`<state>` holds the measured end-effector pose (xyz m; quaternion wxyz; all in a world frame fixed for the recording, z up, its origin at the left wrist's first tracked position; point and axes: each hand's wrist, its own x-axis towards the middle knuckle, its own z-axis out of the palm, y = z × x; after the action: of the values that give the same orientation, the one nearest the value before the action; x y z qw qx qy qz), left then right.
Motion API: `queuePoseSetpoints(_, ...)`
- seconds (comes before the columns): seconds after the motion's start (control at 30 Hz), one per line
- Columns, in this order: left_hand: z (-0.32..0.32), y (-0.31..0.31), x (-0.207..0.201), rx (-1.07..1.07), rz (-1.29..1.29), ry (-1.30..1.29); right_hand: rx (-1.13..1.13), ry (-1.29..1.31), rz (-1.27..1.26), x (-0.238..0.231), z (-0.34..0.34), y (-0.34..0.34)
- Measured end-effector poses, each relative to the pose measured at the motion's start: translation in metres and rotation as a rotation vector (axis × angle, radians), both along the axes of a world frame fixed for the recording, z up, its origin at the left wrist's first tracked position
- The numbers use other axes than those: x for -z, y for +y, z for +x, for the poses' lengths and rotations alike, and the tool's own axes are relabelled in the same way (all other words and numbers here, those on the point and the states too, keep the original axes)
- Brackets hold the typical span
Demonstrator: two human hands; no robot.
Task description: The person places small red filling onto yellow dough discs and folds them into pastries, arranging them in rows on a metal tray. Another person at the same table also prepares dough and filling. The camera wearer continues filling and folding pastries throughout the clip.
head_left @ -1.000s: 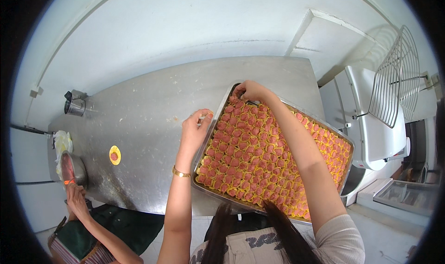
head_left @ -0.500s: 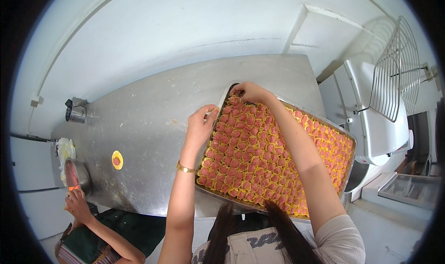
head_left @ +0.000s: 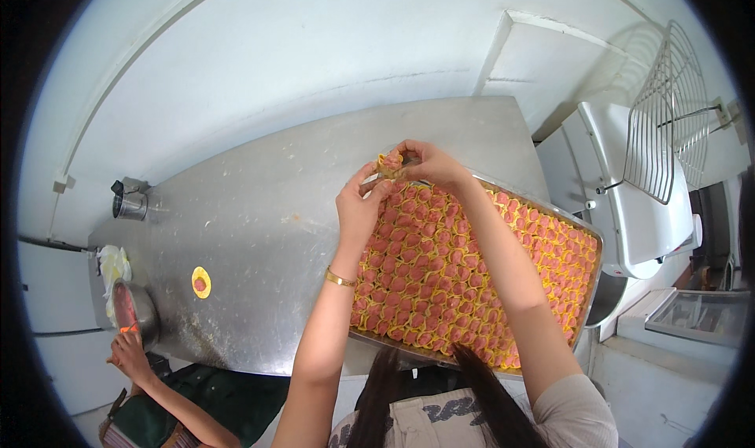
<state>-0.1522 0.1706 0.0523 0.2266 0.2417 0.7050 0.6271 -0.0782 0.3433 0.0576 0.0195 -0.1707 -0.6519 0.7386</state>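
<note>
Fingertips of my left hand (head_left: pixel 360 206) and right hand (head_left: pixel 434 166) pinch together on one meat-filled dumpling (head_left: pixel 390 162), at the far left corner of the dumpling-filled tray (head_left: pixel 594 283). A topped yellow wrapper (head_left: pixel 201 284) lies toward the table's (head_left: pixel 259 204) left end. Dark print on my top (head_left: pixel 425 423): illegible.

A meat-topped dumpling (head_left: pixel 390 162) is held between the left hand (head_left: pixel 364 200) and the right hand (head_left: pixel 430 166). Below and right of this grip, a metal tray (head_left: pixel 598 261) is covered with rows of filled wrappers (head_left: pixel 440 271). To the grip's lower left, a yellow round with meat (head_left: pixel 201 282) is laid on the steel table (head_left: pixel 259 236); farther left, an orange tool (head_left: pixel 130 328) is held at a metal bowl (head_left: pixel 150 314) by a co-worker's hand (head_left: pixel 130 358).
</note>
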Motion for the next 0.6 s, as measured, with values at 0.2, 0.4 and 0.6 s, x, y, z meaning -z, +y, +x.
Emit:
queuePoseSetpoints(0.2, 0.000, 0.005, -0.003, 0.034, 0.097, -0.128, -0.091, 0.024, 0.396, -0.024, 0.005, -0.001)
queuePoseSetpoints(0.4, 0.002, 0.011, -0.004, 0.064, 0.298, -0.527, -0.102, 0.073, 0.738, -0.033, 0.005, -0.006)
queuePoseSetpoints(0.6, 0.001, 0.011, -0.005, 0.107, 0.327, -0.786, -0.084, 0.036, 0.804, -0.048, 0.004, -0.006)
